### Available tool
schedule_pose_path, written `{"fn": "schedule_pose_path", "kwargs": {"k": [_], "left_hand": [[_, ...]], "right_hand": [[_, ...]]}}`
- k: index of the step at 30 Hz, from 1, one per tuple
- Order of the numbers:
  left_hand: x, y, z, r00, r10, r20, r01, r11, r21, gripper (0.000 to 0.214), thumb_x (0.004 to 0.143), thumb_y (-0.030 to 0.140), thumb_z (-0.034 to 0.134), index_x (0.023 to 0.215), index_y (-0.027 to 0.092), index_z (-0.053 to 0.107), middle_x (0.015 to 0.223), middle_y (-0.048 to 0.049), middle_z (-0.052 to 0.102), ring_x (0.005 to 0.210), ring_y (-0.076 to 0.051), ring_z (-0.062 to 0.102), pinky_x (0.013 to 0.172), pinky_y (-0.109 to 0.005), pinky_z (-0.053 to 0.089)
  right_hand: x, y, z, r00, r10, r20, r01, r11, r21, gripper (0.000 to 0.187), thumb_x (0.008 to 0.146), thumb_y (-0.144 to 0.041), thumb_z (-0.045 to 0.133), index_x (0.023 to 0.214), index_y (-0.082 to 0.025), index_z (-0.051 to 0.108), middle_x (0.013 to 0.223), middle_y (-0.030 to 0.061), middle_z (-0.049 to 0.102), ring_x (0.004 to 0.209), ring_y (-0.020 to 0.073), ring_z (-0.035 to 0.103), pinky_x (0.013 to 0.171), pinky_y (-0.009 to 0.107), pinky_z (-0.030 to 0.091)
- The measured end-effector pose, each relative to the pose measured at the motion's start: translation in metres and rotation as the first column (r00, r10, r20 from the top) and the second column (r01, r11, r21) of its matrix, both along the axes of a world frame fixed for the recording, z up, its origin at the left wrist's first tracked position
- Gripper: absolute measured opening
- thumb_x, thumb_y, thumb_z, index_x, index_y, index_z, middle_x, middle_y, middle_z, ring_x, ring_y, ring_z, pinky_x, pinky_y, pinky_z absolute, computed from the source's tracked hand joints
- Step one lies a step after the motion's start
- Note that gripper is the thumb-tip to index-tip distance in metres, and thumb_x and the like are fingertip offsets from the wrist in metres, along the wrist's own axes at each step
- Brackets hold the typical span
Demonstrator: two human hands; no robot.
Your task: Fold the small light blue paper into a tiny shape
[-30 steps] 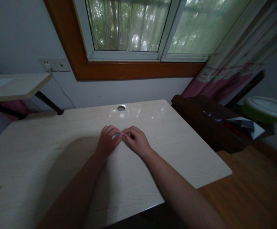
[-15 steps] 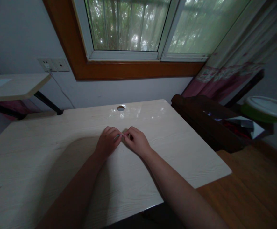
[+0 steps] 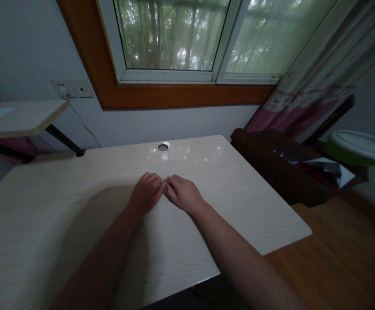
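Observation:
Over the middle of the pale wood-grain table (image 3: 239, 215), my left hand (image 3: 146, 192) and my right hand (image 3: 184, 193) meet at their fingertips. Both are closed in a pinch. A tiny bluish thing (image 3: 160, 185) shows at the left thumb and forefinger, too small to name. The right fingers press together right beside it; what they grip is hidden. Both hands rest on or just above the tabletop, and I cannot tell which.
A round cable hole (image 3: 163, 147) lies near the table's back edge. At the left stands a raised shelf (image 3: 22, 118) on black legs. A cord (image 3: 82, 122) hangs from a wall socket. To the right are dark wooden furniture (image 3: 271, 159) and a green tub with a pale lid (image 3: 362, 148).
The hands stay in nearly the same place. The right fingers have curled slightly closer together, and less of the bluish thing shows. The view has shifted a little.

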State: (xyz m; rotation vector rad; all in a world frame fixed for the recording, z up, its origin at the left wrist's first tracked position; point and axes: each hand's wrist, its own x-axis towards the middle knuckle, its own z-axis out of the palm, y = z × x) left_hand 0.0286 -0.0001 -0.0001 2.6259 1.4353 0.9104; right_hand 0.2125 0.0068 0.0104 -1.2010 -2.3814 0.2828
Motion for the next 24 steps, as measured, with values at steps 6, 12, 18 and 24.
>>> {"fn": "schedule_pose_path", "kwargs": {"k": [6,12,18,24], "left_hand": [[-0.001,-0.003,0.0,0.999,-0.033,-0.025,0.033,0.999,-0.019,0.009,0.094,0.019,0.053,0.091,0.019,0.062,0.09,-0.006,0.064,0.091,-0.022,0.055,0.086,-0.039,0.047],[0.001,-0.006,0.001,0.999,-0.049,-0.019,0.049,0.999,-0.007,0.008,0.092,0.019,0.054,0.089,0.019,0.061,0.089,-0.0059,0.064,0.09,-0.022,0.055,0.085,-0.039,0.048],[0.002,-0.005,0.001,0.999,-0.041,0.007,0.041,0.999,0.005,0.007,0.092,0.018,0.055,0.088,0.02,0.06,0.088,-0.0056,0.064,0.089,-0.022,0.056,0.084,-0.039,0.048],[0.003,-0.006,0.0,0.999,-0.029,0.04,0.029,1.0,0.006,0.006,0.092,0.019,0.056,0.089,0.02,0.061,0.088,-0.0052,0.065,0.089,-0.022,0.056,0.085,-0.039,0.048]], "right_hand": [[0.004,0.0,0.002,0.998,0.045,0.048,-0.046,0.998,0.03,0.019,0.097,-0.03,0.048,0.09,-0.019,0.062,0.086,0.0042,0.065,0.074,0.0149,0.058,0.068,0.025,0.038],[0.004,0.002,-0.003,0.995,0.081,-0.049,-0.078,0.995,0.062,0.019,0.094,-0.028,0.053,0.08,-0.019,0.061,0.078,0.0019,0.063,0.069,0.0134,0.055,0.067,0.025,0.037],[0.0,0.002,-0.008,0.996,0.047,-0.079,-0.04,0.996,0.078,0.019,0.092,-0.026,0.055,0.076,-0.019,0.062,0.074,0.0014,0.061,0.066,0.013,0.054,0.065,0.025,0.037],[0.0,0.001,-0.01,0.997,0.025,-0.066,-0.019,0.995,0.093,0.019,0.092,-0.03,0.056,0.078,-0.019,0.062,0.075,0.0017,0.061,0.067,0.0131,0.055,0.065,0.024,0.037]]}}
